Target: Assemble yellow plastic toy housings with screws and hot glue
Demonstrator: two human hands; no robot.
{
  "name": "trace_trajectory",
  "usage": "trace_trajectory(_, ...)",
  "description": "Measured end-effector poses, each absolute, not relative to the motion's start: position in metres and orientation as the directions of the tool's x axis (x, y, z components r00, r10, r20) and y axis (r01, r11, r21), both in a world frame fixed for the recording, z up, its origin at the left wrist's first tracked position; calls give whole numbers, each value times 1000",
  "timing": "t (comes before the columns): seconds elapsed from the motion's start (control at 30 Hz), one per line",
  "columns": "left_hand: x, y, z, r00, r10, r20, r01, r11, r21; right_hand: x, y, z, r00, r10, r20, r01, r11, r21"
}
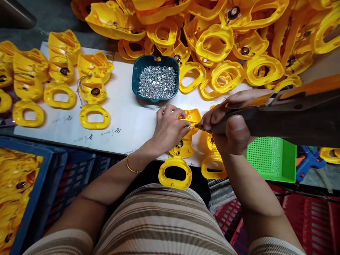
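My left hand (pixel 169 128) presses down on a yellow plastic shell (pixel 183 148) that lies at the front edge of the white table (pixel 124 117), fingers curled over its top. My right hand (pixel 228 125) is closed round a dark and orange power screwdriver (pixel 287 117); its bit tip meets the shell just right of my left fingers. The shell's looped handle (pixel 174 173) hangs over the table edge towards my lap. A second yellow shell (pixel 214 164) lies under my right hand.
A teal tray of silver screws (pixel 156 81) stands just behind my hands. Several yellow shells lie in rows at the left (pixel 61 94) and in a heap at the back (pixel 225 42). A blue crate of shells (pixel 21 184) is at lower left, a green basket (pixel 271 159) at right, red crates (pixel 305 223) below.
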State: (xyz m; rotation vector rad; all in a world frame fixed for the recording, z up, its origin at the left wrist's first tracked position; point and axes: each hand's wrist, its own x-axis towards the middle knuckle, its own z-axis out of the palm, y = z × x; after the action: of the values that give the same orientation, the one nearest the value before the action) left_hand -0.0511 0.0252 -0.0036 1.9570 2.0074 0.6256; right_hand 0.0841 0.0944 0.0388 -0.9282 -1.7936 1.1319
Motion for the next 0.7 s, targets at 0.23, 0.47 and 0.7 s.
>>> trace_trajectory(0.23, -53, 25, 0, -33, 994, 102, 874, -21, 485, 81, 100, 28, -415, 817, 400, -86, 402, -911)
trace_trajectory(0.47, -51, 26, -1, -22, 996, 81, 902, -16, 431, 77, 103, 21, -439, 809, 390, -109, 383, -917)
trace_trajectory(0.7, -45, 32, 0, 13, 995, 96, 936, -46, 349, 70, 108, 12, -548, 720, 427, -27, 495, -869)
